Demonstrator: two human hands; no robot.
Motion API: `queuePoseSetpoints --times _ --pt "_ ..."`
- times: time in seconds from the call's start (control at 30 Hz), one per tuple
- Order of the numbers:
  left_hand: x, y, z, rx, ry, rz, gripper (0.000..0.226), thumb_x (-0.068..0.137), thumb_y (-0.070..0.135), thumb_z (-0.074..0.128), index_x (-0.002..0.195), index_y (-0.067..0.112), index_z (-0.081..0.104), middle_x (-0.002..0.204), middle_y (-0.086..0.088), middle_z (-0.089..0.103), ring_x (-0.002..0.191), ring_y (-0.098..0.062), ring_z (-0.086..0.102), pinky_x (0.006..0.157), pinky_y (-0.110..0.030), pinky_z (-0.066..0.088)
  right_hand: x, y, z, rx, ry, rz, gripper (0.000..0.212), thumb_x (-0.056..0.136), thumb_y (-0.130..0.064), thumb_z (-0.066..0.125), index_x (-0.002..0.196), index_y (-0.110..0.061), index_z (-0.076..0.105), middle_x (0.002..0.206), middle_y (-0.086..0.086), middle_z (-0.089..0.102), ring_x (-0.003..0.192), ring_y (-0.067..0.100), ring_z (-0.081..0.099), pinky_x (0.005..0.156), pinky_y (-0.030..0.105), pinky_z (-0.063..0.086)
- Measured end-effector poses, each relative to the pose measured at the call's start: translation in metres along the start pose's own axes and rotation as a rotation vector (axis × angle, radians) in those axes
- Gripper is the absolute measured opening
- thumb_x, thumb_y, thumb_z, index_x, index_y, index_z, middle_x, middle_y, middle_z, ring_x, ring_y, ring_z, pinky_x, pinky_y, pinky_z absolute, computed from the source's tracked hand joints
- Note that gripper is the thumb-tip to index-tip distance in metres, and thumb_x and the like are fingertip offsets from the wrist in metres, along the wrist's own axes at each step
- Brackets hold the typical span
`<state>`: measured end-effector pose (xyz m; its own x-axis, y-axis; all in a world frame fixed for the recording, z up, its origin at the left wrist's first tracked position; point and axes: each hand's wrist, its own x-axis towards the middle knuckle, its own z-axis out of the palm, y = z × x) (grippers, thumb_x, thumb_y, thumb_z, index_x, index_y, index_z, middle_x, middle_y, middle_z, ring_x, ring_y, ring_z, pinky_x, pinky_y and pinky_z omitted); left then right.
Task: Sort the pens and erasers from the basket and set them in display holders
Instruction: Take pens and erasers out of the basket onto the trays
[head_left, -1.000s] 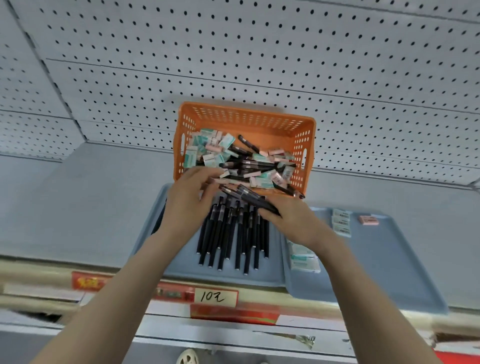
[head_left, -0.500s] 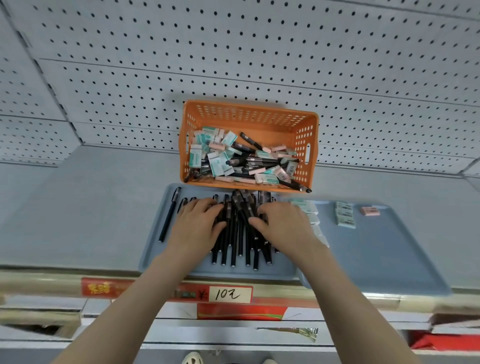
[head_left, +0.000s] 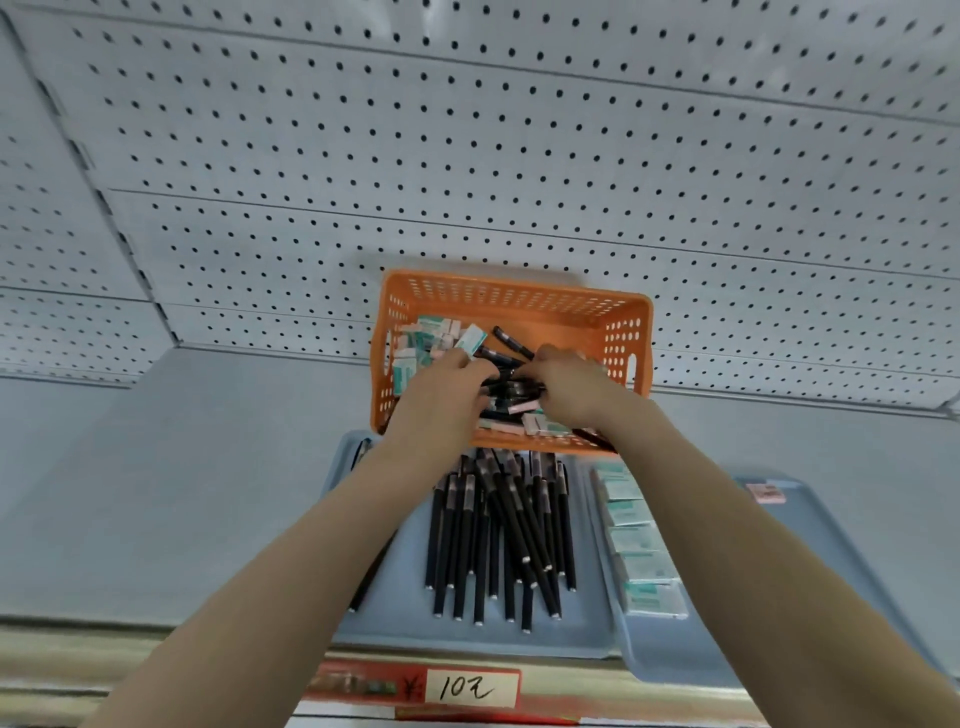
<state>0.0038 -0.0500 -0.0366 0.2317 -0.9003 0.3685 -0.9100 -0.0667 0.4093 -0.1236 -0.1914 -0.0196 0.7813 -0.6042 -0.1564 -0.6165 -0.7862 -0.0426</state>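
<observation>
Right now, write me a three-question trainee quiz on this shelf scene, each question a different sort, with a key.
1. True or false: both the left hand and the right hand are inside the orange perforated plastic basket.
2. Multiple choice: the long black pens already sorted lie on
A. the bare shelf
B. the grey-blue flat tray in front of the basket
C. the pegboard
3. Fill in: the row of teal-and-white boxed erasers sits to the ___ of the pens.

Key: 1 true; 2 B; 3 right
</observation>
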Motion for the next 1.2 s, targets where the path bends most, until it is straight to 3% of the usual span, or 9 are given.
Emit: queuePoseSetpoints --times 0.17,0.27,0.4,0.53,0.6,0.73,0.9,1.03,1.2 --pt "0.011 -0.008 -0.005 0.000 0.021 -0.017 0.024 0.085 -0.001 0.065 0.106 0.011 0.071 0.104 -0.010 0.065 0.094 -0.028 0.061 0.079 -0.038 0.049 0.001 0.009 -0.003 -0.078 -0.010 -0.037 0.048 0.085 -0.012 0.065 0.131 -0.021 0.058 0.115 0.008 0.050 0.105 0.032 0.051 0.088 0.045 0.047" --pt "0.009 -0.010 -0.020 -0.083 0.133 -0.077 0.016 0.091 0.012 0.065 0.103 0.019 0.071 0.098 0.005 0.069 0.091 -0.013 0.062 0.078 -0.026 0.048 -0.001 0.008 -0.004 -0.030 0.086 -0.062 0.034 0.088 -0.023 0.067 0.120 -0.013 0.061 0.111 0.009 0.054 0.107 0.030 0.050 0.088 0.044 0.047" --pt "0.005 -0.007 -0.045 -0.346 0.313 -0.223 0.016 0.093 0.021 0.063 0.105 0.030 0.063 0.093 0.020 0.065 0.086 0.003 0.061 0.077 -0.015 0.046 0.003 0.002 -0.011 0.113 0.323 -0.045 0.034 0.099 -0.027 0.051 0.126 -0.006 0.049 0.109 0.015 0.063 0.113 0.035 0.050 0.082 0.043 0.048" --pt "0.005 -0.013 -0.050 -0.627 0.443 -0.328 0.019 0.097 0.018 0.055 0.108 0.034 0.056 0.100 0.013 0.062 0.088 -0.006 0.065 0.080 -0.020 0.053 0.020 -0.012 -0.004 0.009 0.279 0.074 0.038 0.099 -0.024 0.052 0.132 -0.006 0.046 0.127 0.016 0.057 0.131 0.035 0.040 0.088 0.046 0.051" --pt "0.003 -0.017 -0.048 -0.747 0.451 -0.377 0.018 0.099 0.017 0.054 0.113 0.027 0.054 0.104 0.003 0.062 0.085 -0.011 0.069 0.083 -0.031 0.057 0.029 -0.017 0.002 -0.022 0.225 0.127 0.048 0.094 -0.023 0.062 0.135 -0.006 0.045 0.136 0.016 0.049 0.132 0.035 0.040 0.092 0.047 0.052" --pt "-0.002 -0.021 -0.043 -0.794 0.443 -0.411 0.019 0.098 0.013 0.055 0.115 0.019 0.056 0.100 0.001 0.061 0.085 -0.010 0.071 0.079 -0.030 0.059 0.039 -0.020 0.004 0.006 0.197 0.196 0.046 0.086 -0.028 0.072 0.123 -0.007 0.054 0.127 0.013 0.056 0.119 0.032 0.051 0.085 0.042 0.051" --pt "-0.004 -0.022 -0.037 -0.770 0.427 -0.415 0.017 0.098 0.012 0.056 0.112 0.019 0.061 0.092 0.006 0.065 0.087 -0.011 0.070 0.081 -0.030 0.059 0.044 -0.016 0.007 -0.059 0.135 0.175 0.036 0.086 -0.024 0.071 0.118 -0.011 0.060 0.134 0.014 0.049 0.124 0.034 0.045 0.096 0.047 0.048" --pt "-0.004 -0.021 -0.035 -0.775 0.417 -0.415 0.016 0.097 0.012 0.056 0.110 0.021 0.062 0.096 0.005 0.066 0.085 -0.009 0.071 0.082 -0.030 0.059 0.044 -0.016 0.012 -0.106 0.192 0.152 0.049 0.084 -0.003 0.064 0.129 -0.016 0.050 0.118 0.010 0.062 0.122 0.030 0.046 0.088 0.043 0.052" --pt "-0.005 -0.024 -0.032 -0.791 0.382 -0.420 0.023 0.093 0.008 0.062 0.112 0.021 0.062 0.094 0.007 0.067 0.085 -0.007 0.071 0.085 -0.032 0.058 0.042 -0.016 0.014 -0.146 0.237 0.160 0.034 0.089 -0.010 0.063 0.123 -0.013 0.058 0.127 0.007 0.056 0.131 0.028 0.039 0.086 0.036 0.050"
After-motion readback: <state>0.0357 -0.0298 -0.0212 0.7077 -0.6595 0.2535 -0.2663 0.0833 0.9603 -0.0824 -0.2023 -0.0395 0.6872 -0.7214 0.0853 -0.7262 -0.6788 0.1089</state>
